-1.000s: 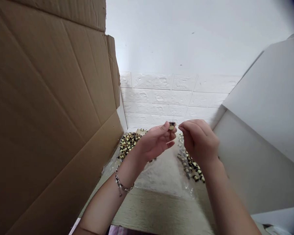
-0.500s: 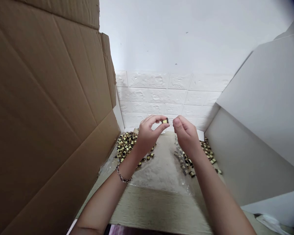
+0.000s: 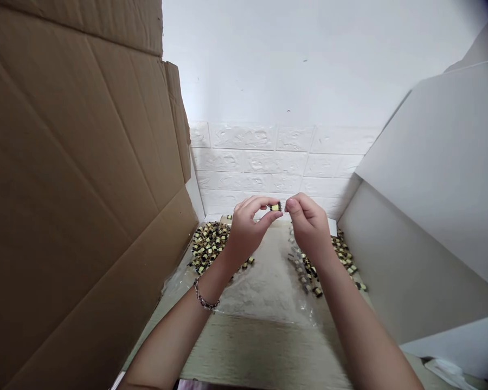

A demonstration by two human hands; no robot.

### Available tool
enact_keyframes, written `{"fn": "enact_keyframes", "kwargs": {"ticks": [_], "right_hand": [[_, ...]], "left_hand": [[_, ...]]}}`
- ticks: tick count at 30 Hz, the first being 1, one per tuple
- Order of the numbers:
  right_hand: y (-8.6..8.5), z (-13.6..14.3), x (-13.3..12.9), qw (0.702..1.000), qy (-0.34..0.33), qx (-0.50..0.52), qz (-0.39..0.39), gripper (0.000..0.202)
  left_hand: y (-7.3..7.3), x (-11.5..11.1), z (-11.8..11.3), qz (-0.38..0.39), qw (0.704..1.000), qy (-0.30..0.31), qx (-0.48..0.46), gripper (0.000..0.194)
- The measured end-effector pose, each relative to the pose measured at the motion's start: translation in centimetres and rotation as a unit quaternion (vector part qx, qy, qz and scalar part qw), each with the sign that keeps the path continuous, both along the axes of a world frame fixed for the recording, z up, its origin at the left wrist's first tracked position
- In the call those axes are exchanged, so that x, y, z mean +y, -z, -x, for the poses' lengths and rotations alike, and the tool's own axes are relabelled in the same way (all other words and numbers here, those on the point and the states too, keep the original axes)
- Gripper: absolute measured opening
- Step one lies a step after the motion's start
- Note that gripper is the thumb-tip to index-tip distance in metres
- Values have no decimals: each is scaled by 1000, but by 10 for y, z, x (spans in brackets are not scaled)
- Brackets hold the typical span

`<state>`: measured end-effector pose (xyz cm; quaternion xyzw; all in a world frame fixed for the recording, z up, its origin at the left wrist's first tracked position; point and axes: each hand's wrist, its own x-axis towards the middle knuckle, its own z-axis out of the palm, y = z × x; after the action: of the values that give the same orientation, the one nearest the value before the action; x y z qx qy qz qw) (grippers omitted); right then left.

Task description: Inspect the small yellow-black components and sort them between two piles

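Observation:
Between thumb and fingertips, my left hand [image 3: 248,227] holds a small yellow-and-black component [image 3: 275,207] with dark pins facing right. My right hand [image 3: 309,222] is closed in a pinch just right of those pins; whatever its fingertips hold is too small to make out. A pile of similar components [image 3: 207,244] lies behind my left forearm. A second pile [image 3: 344,252] lies beyond my right forearm, some pieces under clear plastic.
Clear plastic sheeting [image 3: 264,292] covers part of the table [image 3: 264,349]. A tall cardboard wall [image 3: 77,162] stands at left, a white panel [image 3: 406,260] at right, and a white brick-patterned wall [image 3: 264,160] behind.
My right hand's fingertips have come slightly closer to the component's pins. The view has shifted a little, and my left hand still grips the component.

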<state>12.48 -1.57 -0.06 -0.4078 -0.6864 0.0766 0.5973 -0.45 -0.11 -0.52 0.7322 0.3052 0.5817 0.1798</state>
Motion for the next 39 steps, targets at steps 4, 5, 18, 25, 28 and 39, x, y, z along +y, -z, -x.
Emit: {"fn": "enact_keyframes", "kwargs": {"ticks": [4, 5, 18, 25, 28, 39], "right_hand": [[-1, -2, -1, 1000, 3, -13, -7, 26], [-1, -2, -1, 999, 11, -28, -13, 26], [-11, -19, -6, 986, -53, -157, 17, 28], [-8, -17, -2, 985, -111, -121, 51, 29], [-4, -16, 4, 985, -120, -107, 61, 29], [2, -9, 9, 992, -52, -101, 53, 30]], "left_hand": [[1, 4, 1, 145, 974, 155, -77, 19], [1, 5, 1, 186, 958, 196, -95, 20], [7, 9, 6, 470, 764, 413, -160, 29], [7, 9, 7, 500, 732, 430, -170, 30], [8, 10, 7, 507, 728, 418, -197, 29], [6, 10, 4, 519, 718, 403, -229, 29]]}}
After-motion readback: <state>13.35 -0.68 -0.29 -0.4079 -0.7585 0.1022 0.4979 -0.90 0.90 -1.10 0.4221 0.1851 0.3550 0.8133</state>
